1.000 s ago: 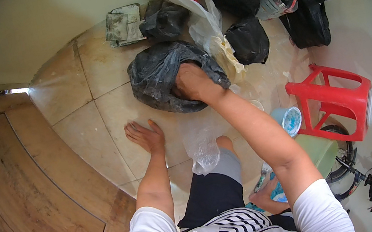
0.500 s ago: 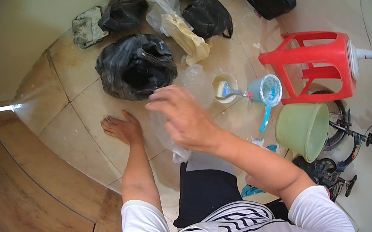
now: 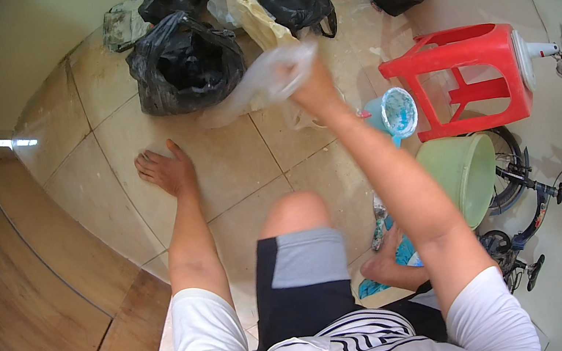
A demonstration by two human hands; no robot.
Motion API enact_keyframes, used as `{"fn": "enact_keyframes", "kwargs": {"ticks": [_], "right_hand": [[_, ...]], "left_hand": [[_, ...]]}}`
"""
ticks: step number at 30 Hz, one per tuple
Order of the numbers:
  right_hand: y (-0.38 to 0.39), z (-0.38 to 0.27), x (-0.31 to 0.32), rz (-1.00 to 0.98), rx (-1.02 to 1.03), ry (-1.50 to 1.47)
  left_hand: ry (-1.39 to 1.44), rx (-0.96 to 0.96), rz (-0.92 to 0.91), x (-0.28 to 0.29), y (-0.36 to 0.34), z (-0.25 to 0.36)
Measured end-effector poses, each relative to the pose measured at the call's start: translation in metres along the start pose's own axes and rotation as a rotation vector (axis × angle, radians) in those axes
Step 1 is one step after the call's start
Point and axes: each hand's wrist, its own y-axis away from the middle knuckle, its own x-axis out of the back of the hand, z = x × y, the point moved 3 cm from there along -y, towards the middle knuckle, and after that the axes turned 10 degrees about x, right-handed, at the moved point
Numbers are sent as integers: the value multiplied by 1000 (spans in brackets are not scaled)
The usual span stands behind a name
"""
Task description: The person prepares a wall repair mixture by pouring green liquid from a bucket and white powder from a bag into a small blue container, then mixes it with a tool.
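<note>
1. The person sits on the tiled floor [image 3: 234, 161], and the left hand [image 3: 165, 170] lies flat on a tile with fingers spread wide, holding nothing.
2. To the right, a pale green bucket [image 3: 465, 174] lies tipped on its side; what is inside cannot be told.
3. Just beyond it stands a red plastic stool [image 3: 472, 73], and a light blue scoop cup [image 3: 395, 113] rests at the stool's left, its inside speckled white.
4. The right hand [image 3: 312, 85] is raised and closed on a clear plastic bag [image 3: 259, 86], which trails to the left of the fingers, above the floor.
5. Farther left, an open black plastic bag [image 3: 184, 65] sits on the tiles, dark inside.
6. More black bags [image 3: 296, 2] lie at the far wall.
</note>
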Motion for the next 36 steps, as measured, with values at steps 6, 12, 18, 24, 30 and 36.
{"fn": "enact_keyframes", "kwargs": {"ticks": [6, 12, 18, 24, 30, 36], "right_hand": [[-16, 83, 54, 78, -74, -166], [-16, 109, 86, -52, -105, -24], [-4, 138, 138, -134, 242, -62], [-6, 198, 212, -71, 279, -42], [33, 177, 166, 30, -320, -70], [67, 227, 205, 24, -246, -43]], "left_hand": [[-27, 40, -98, -8, 7, -7], [-17, -5, -224, -32, 6, -31], [223, -203, -280, 20, -48, -20], [398, -835, 163, 177, -47, 137], [-71, -828, -156, 152, -66, 169], [197, -648, -303, 151, -37, 181]]}}
